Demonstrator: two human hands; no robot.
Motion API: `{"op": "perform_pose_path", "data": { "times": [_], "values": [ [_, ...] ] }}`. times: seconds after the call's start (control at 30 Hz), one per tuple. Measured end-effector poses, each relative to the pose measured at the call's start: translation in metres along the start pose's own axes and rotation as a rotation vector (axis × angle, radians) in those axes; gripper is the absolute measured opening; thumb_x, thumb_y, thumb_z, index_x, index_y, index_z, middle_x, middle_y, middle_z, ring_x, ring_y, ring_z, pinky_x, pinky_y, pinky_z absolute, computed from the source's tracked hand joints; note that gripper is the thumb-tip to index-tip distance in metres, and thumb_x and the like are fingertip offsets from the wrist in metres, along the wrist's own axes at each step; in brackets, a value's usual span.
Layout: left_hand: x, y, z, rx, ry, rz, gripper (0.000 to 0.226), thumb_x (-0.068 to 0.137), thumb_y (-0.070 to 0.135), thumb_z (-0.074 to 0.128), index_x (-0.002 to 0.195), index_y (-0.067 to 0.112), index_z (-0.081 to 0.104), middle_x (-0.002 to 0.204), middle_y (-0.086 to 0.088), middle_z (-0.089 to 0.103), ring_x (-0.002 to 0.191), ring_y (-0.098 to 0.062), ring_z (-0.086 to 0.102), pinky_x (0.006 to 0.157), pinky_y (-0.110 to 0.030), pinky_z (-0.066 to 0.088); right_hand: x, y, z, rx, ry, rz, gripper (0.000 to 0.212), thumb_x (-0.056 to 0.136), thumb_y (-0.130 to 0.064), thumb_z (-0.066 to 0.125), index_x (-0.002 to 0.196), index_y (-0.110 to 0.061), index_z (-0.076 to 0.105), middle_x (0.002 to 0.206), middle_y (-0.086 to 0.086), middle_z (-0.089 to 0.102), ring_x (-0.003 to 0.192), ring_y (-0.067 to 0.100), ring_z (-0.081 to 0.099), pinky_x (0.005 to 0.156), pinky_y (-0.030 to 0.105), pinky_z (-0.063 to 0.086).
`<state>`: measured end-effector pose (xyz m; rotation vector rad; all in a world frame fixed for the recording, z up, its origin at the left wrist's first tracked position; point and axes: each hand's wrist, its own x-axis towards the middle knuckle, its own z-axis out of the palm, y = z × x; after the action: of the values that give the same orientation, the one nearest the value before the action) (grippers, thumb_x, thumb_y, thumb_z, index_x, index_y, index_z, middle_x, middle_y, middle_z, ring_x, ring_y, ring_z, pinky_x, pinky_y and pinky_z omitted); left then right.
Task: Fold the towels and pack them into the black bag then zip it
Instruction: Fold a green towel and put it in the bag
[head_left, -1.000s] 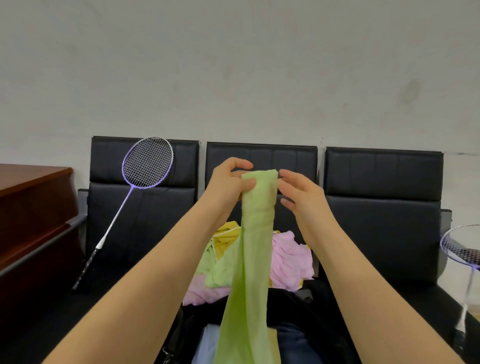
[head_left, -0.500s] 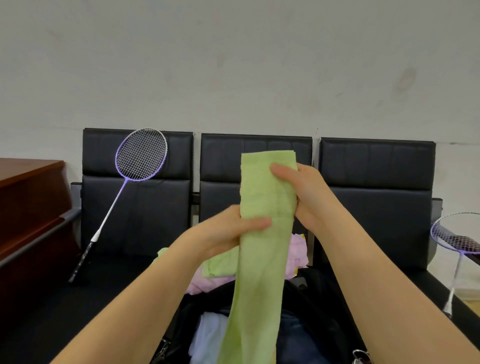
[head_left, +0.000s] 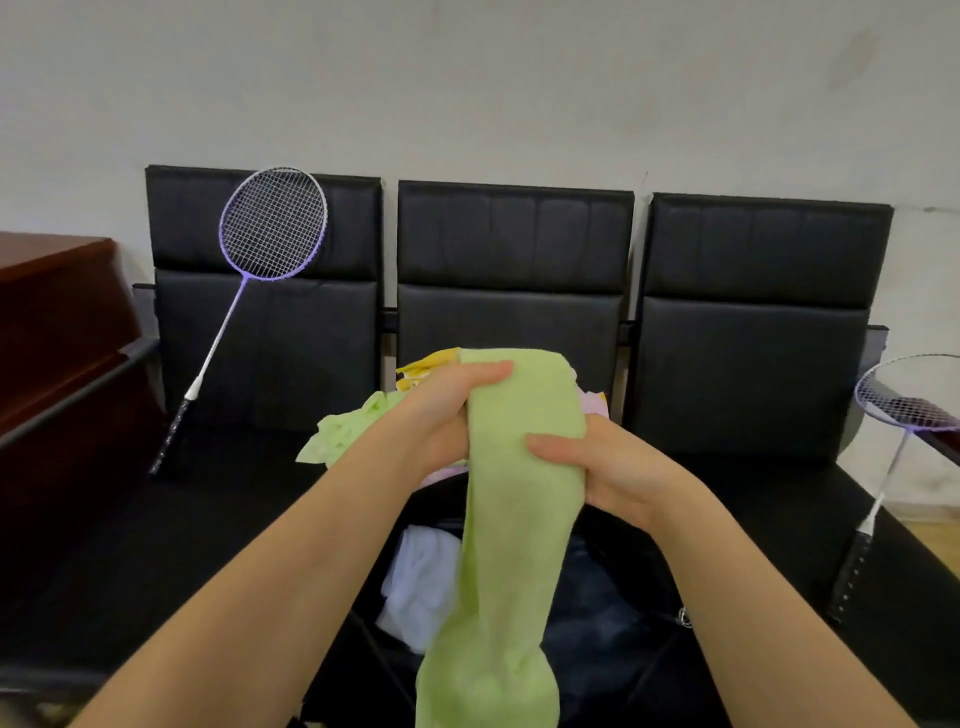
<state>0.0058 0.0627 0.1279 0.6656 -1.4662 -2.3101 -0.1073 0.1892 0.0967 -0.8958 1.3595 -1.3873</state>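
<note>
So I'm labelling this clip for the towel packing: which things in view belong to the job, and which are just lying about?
Part of the job:
- green towel, gripped by left hand and right hand
- loose towels behind
- black bag, open, white cloth inside

Lying about:
- racket against the seats
- second racket
- wooden desk

Both our forearms reach forward, bare, converging at centre. Our left hand (head_left: 441, 415) sits higher, thumb stretched across the front of the green towel (head_left: 511, 499) near its top fold, fingers hidden behind. Our right hand (head_left: 608, 467) sits lower, thumb pressed on the towel's right edge, fingers curled behind.
</note>
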Motion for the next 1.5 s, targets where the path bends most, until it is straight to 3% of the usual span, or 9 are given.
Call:
{"op": "perform_pose_path", "data": {
  "times": [0.13, 0.3, 0.37, 0.63, 0.77, 0.87, 1.03, 1.17, 1.5],
  "values": [
    [-0.011, -0.023, -0.004, -0.045, -0.093, -0.017, 0.045, 0.099, 0.026, 0.043, 0.073, 0.024, 0.079, 0.088, 0.001, 0.075, 0.076, -0.012, 0.073, 0.072, -0.030, 0.054, -0.008, 0.004, 0.005, 0.058, 0.023, -0.028, 0.023, 0.094, -0.006, 0.055, 0.109, -0.023, 0.060, 0.092, -0.010, 0.076, 0.098, 0.017, 0.069, 0.096, 0.040, 0.052],
    [-0.037, -0.066, -0.019, 0.154, -0.128, -0.045, 0.041, 0.073, 0.028, 0.065, 0.109, 0.010, 0.065, 0.106, -0.005, 0.074, 0.100, -0.019, 0.069, 0.094, -0.038, 0.050, 0.002, -0.001, 0.004, 0.244, 0.179, 0.021, 0.073, 0.073, -0.026, 0.083, 0.137, -0.010, 0.051, 0.132, 0.013, 0.061, 0.114, 0.028, 0.065, 0.091, 0.043, 0.055],
    [-0.040, -0.066, -0.021, 0.256, -0.080, -0.010, 0.042, 0.078, 0.022, 0.067, 0.113, -0.002, 0.063, 0.110, -0.013, 0.071, 0.104, -0.026, 0.067, 0.095, -0.042, 0.052, 0.003, -0.011, 0.005, 0.270, 0.213, 0.034, 0.052, 0.085, -0.028, 0.073, 0.130, -0.007, 0.057, 0.127, 0.013, 0.065, 0.108, 0.023, 0.068, 0.086, 0.038, 0.057],
    [-0.048, -0.020, 0.005, 0.175, 0.029, 0.254, 0.024, 0.097, 0.008, 0.049, 0.113, -0.004, 0.061, 0.091, -0.012, 0.072, 0.072, -0.017, 0.071, 0.061, -0.025, 0.059, -0.016, -0.041, 0.011, 0.156, 0.109, 0.002, 0.066, 0.083, -0.057, 0.052, 0.123, -0.005, 0.063, 0.118, 0.013, 0.070, 0.110, 0.026, 0.067, 0.094, 0.042, 0.051],
    [-0.049, 0.007, 0.014, 0.171, 0.010, 0.327, 0.024, 0.098, 0.007, 0.045, 0.112, -0.001, 0.063, 0.104, -0.015, 0.072, 0.090, -0.024, 0.071, 0.081, -0.035, 0.057, -0.027, -0.048, 0.013, 0.048, 0.121, -0.092, 0.034, 0.095, -0.025, 0.054, 0.114, 0.002, 0.063, 0.095, 0.011, 0.071, 0.076, 0.016, 0.069, 0.064, 0.029, 0.056],
    [-0.049, 0.023, 0.014, 0.203, -0.011, 0.347, 0.025, 0.097, 0.004, 0.046, 0.115, -0.002, 0.062, 0.109, -0.018, 0.070, 0.097, -0.028, 0.069, 0.085, -0.037, 0.057, -0.032, -0.065, 0.017, -0.044, 0.200, -0.241, 0.021, 0.093, -0.007, 0.056, 0.109, 0.004, 0.066, 0.103, 0.016, 0.070, 0.093, 0.025, 0.066, 0.084, 0.039, 0.057],
    [-0.056, 0.036, 0.012, 0.333, 0.166, 0.459, 0.018, 0.090, 0.012, 0.064, 0.106, 0.010, 0.058, 0.104, -0.011, 0.070, 0.094, -0.025, 0.069, 0.087, -0.043, 0.056, -0.031, -0.082, 0.031, -0.086, 0.268, -0.370, 0.020, 0.096, -0.010, 0.055, 0.109, -0.001, 0.068, 0.101, 0.011, 0.074, 0.089, 0.020, 0.071, 0.075, 0.030, 0.059],
    [-0.064, 0.021, 0.009, 0.365, 0.308, 0.543, 0.024, 0.084, 0.017, 0.071, 0.094, 0.012, 0.050, 0.085, -0.005, 0.063, 0.069, -0.014, 0.061, 0.051, -0.019, 0.048, -0.027, -0.083, 0.042, -0.025, 0.319, -0.381, 0.019, 0.098, -0.012, 0.052, 0.104, -0.002, 0.068, 0.099, 0.013, 0.073, 0.091, 0.024, 0.071, 0.084, 0.038, 0.057],
    [-0.060, 0.006, 0.012, 0.410, 0.352, 0.471, 0.012, 0.084, 0.016, 0.072, 0.082, 0.009, 0.062, 0.083, -0.005, 0.068, 0.079, -0.016, 0.065, 0.068, -0.029, 0.057, -0.033, -0.073, 0.042, 0.097, 0.292, -0.336, 0.021, 0.101, -0.013, 0.047, 0.106, -0.003, 0.065, 0.099, 0.011, 0.073, 0.091, 0.024, 0.070, 0.086, 0.041, 0.056]
  ]
}}
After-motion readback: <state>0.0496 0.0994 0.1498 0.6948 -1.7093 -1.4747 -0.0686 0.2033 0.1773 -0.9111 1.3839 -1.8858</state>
